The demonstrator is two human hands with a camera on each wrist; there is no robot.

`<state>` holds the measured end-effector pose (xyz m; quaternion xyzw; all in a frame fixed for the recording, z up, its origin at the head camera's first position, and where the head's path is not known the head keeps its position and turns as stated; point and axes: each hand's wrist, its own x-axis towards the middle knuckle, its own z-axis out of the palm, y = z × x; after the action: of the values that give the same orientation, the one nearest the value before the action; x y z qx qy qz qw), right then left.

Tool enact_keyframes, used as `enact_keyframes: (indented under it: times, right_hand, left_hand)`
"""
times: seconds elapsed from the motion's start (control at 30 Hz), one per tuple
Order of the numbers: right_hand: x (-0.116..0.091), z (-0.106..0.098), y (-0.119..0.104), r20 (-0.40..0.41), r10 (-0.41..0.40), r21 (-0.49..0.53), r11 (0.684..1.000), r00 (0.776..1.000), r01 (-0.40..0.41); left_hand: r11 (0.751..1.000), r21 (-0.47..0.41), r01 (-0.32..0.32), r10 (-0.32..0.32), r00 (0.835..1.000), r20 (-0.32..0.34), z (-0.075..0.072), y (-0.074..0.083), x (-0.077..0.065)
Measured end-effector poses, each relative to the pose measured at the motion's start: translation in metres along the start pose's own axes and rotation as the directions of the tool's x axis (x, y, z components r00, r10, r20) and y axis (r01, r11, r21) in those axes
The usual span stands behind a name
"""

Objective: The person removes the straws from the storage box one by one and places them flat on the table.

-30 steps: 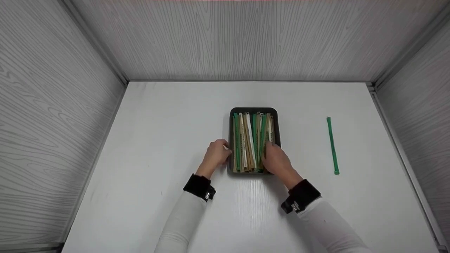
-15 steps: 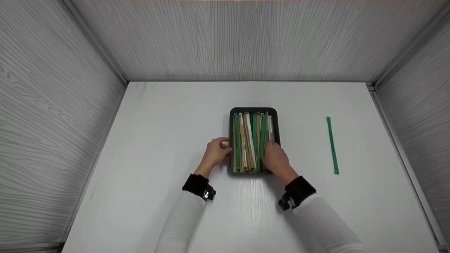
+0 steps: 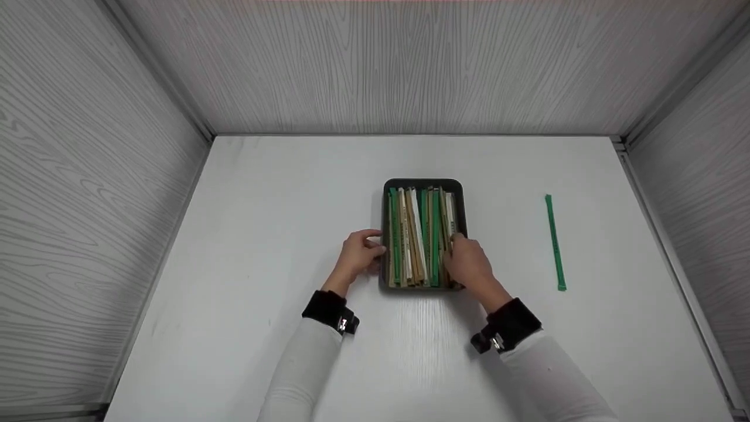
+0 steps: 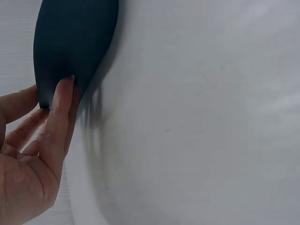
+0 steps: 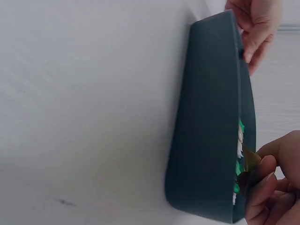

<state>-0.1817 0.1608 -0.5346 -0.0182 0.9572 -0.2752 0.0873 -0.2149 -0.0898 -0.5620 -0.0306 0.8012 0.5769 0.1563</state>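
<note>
A dark tray [image 3: 459,205] on the table is filled with long, slim stick packets in green, brown and white, lying lengthwise side by side. At the tray's left side, my left hand [image 3: 356,253] holds the wall, fingers against its outer face and thumb near the rim. My right hand [image 3: 470,262] reaches over the tray's near right corner. In the right wrist view its thumb and fingers pinch the flared end of a brown stick packet [image 5: 252,159] just over the rim. Green and white packet ends show beside it; the hand hides the rest.
One green stick packet [image 3: 554,243] lies alone on the white table [image 3: 281,193], right of the tray. Grey wood-patterned panels [image 3: 375,70] stand at the back and both sides.
My right hand has shifted slightly right, toward the tray's right rim. The slanted green packet beside it now lies straighter. My left hand stays at the tray's left side, its fingers a little more spread.
</note>
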Motion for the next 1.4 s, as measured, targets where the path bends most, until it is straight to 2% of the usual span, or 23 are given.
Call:
enact_keyframes:
  times: [0.23, 0.4, 0.57, 0.77, 1.0, 1.23, 1.4]
  right_hand:
    - [-0.011, -0.025, 0.024, -0.097, -0.013, 0.0, 1.0, 0.995, 0.013]
    - [-0.017, -0.041, 0.052, -0.133, 0.043, 0.041, 0.998, 0.99, -0.038]
    - [-0.026, -0.06, 0.093, -0.164, 0.109, 0.043, 0.994, 0.98, -0.103]
    - [-0.036, -0.079, 0.137, -0.136, 0.227, 0.055, 0.974, 0.964, -0.221]
    - [-0.038, -0.089, 0.172, -0.105, 0.321, 0.025, 0.947, 0.941, -0.32]
    - [-0.038, -0.092, 0.192, -0.04, 0.415, 0.033, 0.91, 0.909, -0.414]
    - [-0.039, -0.092, 0.198, -0.02, 0.445, 0.069, 0.894, 0.895, -0.443]
  left_hand:
    - [1.0, 0.0, 0.015, -0.015, 1.0, 0.007, 0.001, 0.001, 0.002]
    - [1.0, 0.024, -0.004, 0.004, 1.0, -0.001, 0.0, -0.002, -0.002]
    - [0.999, 0.035, -0.004, 0.004, 1.0, -0.002, 0.002, -0.002, -0.005]
    - [0.999, 0.032, 0.018, -0.018, 1.0, -0.009, -0.001, -0.002, -0.006]
    - [0.999, 0.043, 0.031, -0.03, 0.999, -0.012, -0.003, 0.0, -0.007]
    - [0.997, 0.079, 0.016, -0.015, 1.0, -0.012, -0.001, 0.002, -0.007]
    - [0.996, 0.094, 0.002, -0.001, 1.0, -0.012, -0.001, 0.002, -0.005]
